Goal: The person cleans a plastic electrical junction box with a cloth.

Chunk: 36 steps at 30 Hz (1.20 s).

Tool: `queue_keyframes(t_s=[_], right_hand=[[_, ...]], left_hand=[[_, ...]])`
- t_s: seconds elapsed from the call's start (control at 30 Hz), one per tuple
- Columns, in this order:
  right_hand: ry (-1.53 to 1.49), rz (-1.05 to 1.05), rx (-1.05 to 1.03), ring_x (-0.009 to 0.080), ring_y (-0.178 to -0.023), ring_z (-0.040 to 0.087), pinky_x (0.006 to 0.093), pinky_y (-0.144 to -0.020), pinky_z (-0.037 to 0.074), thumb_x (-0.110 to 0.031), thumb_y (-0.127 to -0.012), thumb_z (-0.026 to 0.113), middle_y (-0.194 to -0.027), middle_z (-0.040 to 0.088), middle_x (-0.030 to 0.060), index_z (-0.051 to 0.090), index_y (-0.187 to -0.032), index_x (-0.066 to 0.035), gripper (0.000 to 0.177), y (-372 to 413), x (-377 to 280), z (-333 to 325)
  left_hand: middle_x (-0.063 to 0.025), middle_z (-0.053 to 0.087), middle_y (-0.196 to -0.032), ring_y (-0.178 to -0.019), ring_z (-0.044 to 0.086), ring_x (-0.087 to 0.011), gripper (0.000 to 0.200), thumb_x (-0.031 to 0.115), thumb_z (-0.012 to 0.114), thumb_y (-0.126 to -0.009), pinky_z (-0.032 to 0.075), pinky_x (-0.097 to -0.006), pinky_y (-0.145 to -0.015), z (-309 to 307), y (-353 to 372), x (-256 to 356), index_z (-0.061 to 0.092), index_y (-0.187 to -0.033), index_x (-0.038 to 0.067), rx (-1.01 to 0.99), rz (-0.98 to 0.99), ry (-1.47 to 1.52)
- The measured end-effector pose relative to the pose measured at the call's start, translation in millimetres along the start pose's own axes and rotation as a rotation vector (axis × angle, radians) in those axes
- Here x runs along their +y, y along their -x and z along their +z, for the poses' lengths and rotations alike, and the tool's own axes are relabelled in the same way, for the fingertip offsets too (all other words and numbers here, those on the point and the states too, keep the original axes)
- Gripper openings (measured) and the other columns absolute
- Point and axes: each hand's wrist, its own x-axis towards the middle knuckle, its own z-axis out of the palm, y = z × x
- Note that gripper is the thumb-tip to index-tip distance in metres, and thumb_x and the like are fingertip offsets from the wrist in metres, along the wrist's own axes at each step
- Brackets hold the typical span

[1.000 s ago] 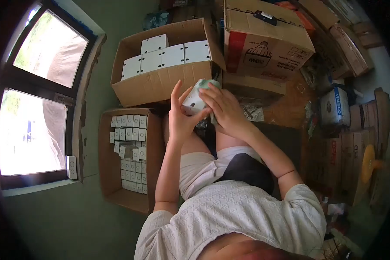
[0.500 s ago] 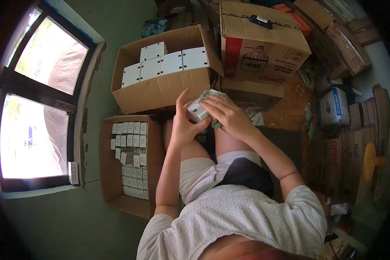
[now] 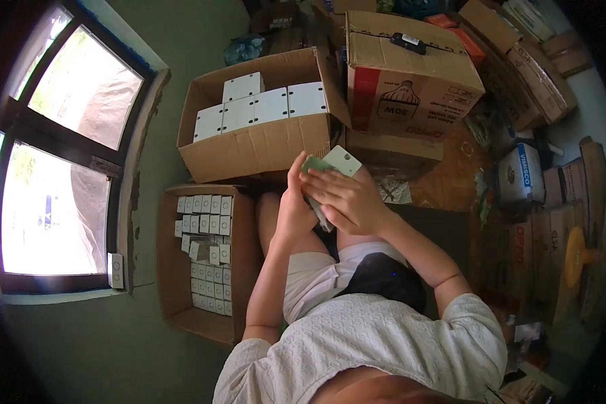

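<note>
Above my lap, a white box [image 3: 344, 160] with a dark round hole near its corner is held between my two hands. My left hand [image 3: 295, 210] is closed around its left side. Across its face lies my right hand [image 3: 350, 200], pressing a pale green cloth [image 3: 314, 164] against it with the fingers together. My fingers and the cloth cover much of the box.
Ahead stands an open carton [image 3: 256, 155] holding several larger white boxes. A second open carton [image 3: 244, 269] at my left contains rows of small white boxes. A closed bulb carton [image 3: 411, 81] with a black device [image 3: 409, 43] on top is ahead right. The window [image 3: 60, 155] is left.
The white box has been turned, so its holed corner now points up and right. My right hand and the cloth have moved down across its face. My left fingers have closed in nearer.
</note>
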Motion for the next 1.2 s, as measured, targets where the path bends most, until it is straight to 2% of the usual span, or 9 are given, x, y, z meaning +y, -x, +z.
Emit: queue_keyframes(t_s=[0.2,0.27,0.47,0.53,0.63,0.77,0.87,0.97,1.2], right_hand=[[0.085,0.049,0.032,0.0257,-0.135,0.047,0.0455,-0.111,0.035,-0.015,-0.08,0.064,-0.148,0.048,0.0083,0.048,-0.144,-0.01,0.066,4,17,-11],[0.136,0.015,0.037,0.0224,-0.134,0.049,0.0453,-0.107,0.037,-0.01,-0.074,0.068,-0.15,0.046,0.0044,0.045,-0.146,-0.015,0.077,5,20,-7],[-0.077,0.076,0.073,0.0244,-0.122,0.06,0.0394,-0.099,0.048,0.004,-0.074,0.062,-0.137,0.059,0.0078,0.062,-0.127,-0.01,0.055,12,28,-34],[-0.309,0.398,0.45,0.0271,-0.11,0.066,0.0366,-0.092,0.051,0.005,-0.079,0.06,-0.124,0.066,0.0135,0.061,-0.122,-0.005,0.043,11,37,-43],[-0.329,0.548,0.848,0.0288,-0.099,0.068,0.0341,-0.085,0.051,-0.004,-0.089,0.06,-0.102,0.069,0.0167,0.061,-0.112,-0.002,0.023,5,42,-44],[-0.244,0.47,0.683,0.0299,-0.098,0.069,0.0375,-0.082,0.053,-0.005,-0.085,0.064,-0.108,0.068,0.0159,0.059,-0.111,-0.002,0.026,0,25,-18],[-0.104,0.25,0.319,0.034,-0.119,0.059,0.0507,-0.102,0.043,-0.007,-0.08,0.064,-0.124,0.062,0.0154,0.056,-0.12,-0.004,0.04,0,-5,2],[-0.102,0.076,0.177,0.0336,-0.13,0.05,0.0523,-0.111,0.034,-0.007,-0.08,0.062,-0.13,0.059,0.0136,0.054,-0.124,-0.005,0.044,1,-14,4],[0.003,0.198,0.18,0.0291,-0.129,0.053,0.0509,-0.112,0.033,-0.012,-0.081,0.064,-0.137,0.058,0.0075,0.056,-0.128,-0.009,0.048,0,-3,4]], left_hand=[[-0.0214,0.048,-0.14,-0.121,0.056,-0.0295,0.118,-0.005,0.08,-0.063,0.049,-0.0416,-0.101,-6,2,1,0.007,-0.153,0.017,-0.049,0.021,0.092],[-0.0201,0.053,-0.139,-0.119,0.06,-0.0329,0.118,0.004,0.084,-0.061,0.053,-0.0397,-0.094,-3,0,-4,0.011,-0.153,0.016,-0.012,-0.005,0.083],[-0.0209,0.052,-0.139,-0.118,0.06,-0.0357,0.113,0.009,0.083,-0.067,0.053,-0.0422,-0.093,-15,-5,9,0.01,-0.153,0.015,-0.029,0.036,-0.1],[-0.0213,0.053,-0.136,-0.118,0.059,-0.0338,0.112,0.008,0.082,-0.07,0.051,-0.0429,-0.095,-10,-2,4,0.008,-0.154,0.015,0.001,0.036,-0.059],[-0.0217,0.053,-0.134,-0.119,0.059,-0.032,0.11,0.006,0.079,-0.073,0.049,-0.0434,-0.098,-3,-1,4,0.005,-0.154,0.014,0.034,0.008,-0.03],[-0.0214,0.051,-0.138,-0.115,0.061,-0.0357,0.11,0.013,0.082,-0.073,0.054,-0.0417,-0.089,6,1,-5,0.008,-0.153,0.013,0.055,0.062,-0.068],[-0.0235,0.051,-0.137,-0.117,0.06,-0.033,0.109,0.005,0.079,-0.074,0.052,-0.0417,-0.092,7,0,5,0.005,-0.153,0.014,0.055,0.057,-0.045],[-0.0239,0.05,-0.139,-0.115,0.062,-0.0331,0.114,0.006,0.082,-0.071,0.055,-0.0394,-0.087,9,-1,-7,0.004,-0.154,0.015,0.107,0.048,-0.06],[-0.022,0.048,-0.142,-0.119,0.058,-0.0379,0.116,0.01,0.083,-0.068,0.052,-0.0419,-0.094,21,7,-9,0.006,-0.155,0.012,0.057,0.063,-0.058]])
